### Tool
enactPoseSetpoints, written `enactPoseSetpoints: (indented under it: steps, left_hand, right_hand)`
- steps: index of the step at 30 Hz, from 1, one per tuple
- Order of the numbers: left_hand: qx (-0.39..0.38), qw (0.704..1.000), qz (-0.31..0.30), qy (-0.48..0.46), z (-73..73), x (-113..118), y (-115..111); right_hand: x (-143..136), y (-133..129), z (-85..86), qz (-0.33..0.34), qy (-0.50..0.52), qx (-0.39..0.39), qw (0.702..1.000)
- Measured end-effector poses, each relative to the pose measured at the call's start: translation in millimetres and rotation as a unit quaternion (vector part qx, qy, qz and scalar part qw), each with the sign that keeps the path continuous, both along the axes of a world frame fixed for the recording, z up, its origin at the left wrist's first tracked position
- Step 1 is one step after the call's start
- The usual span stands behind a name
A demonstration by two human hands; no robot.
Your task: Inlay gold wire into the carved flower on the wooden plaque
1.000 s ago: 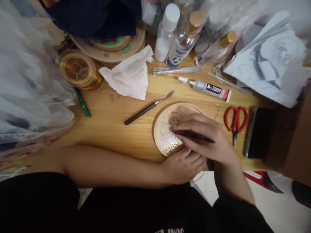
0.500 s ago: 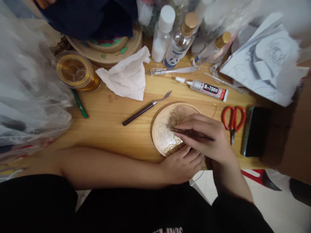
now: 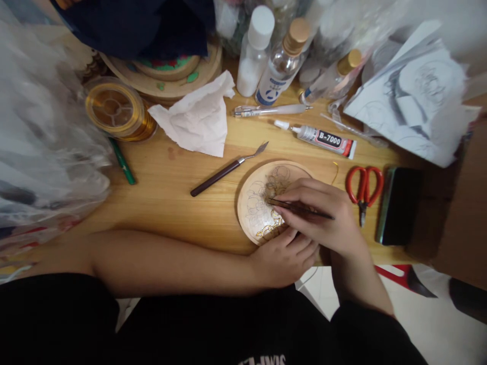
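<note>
The right hand pinches dark tweezers between thumb and fingers, their tips over the middle of the round wooden plaque. The left hand rests against the plaque's near edge, fingers bent under the right hand; whether its grip pinches anything, I cannot tell. The plaque lies on the tabletop, gold wire along its near part. 1 palette knife lies to its left, red-handled pliers to its right, 1 glue tube beyond it.
</note>
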State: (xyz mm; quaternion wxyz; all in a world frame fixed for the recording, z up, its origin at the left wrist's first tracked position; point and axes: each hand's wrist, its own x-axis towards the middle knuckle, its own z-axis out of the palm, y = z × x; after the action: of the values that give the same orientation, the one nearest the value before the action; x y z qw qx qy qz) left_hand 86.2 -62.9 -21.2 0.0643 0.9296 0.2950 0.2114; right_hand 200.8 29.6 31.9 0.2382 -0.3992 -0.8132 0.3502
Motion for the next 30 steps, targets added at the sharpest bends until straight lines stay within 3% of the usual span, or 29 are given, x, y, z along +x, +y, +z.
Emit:
enactPoseSetpoints:
  steps: [16,30]
  left_hand:
    - [0.022,1.000,0.014,-0.005,-0.8,0.0,-0.8]
    - [0.016,1.000,0.014,-0.020,-0.8,0.3,0.3]
  right_hand:
    - [5.9,5.5,1.6,0.022,0.002,-0.025,0.999]
    - [1.0,0.8,-1.7,-0.009,0.001,-0.008,1.000]
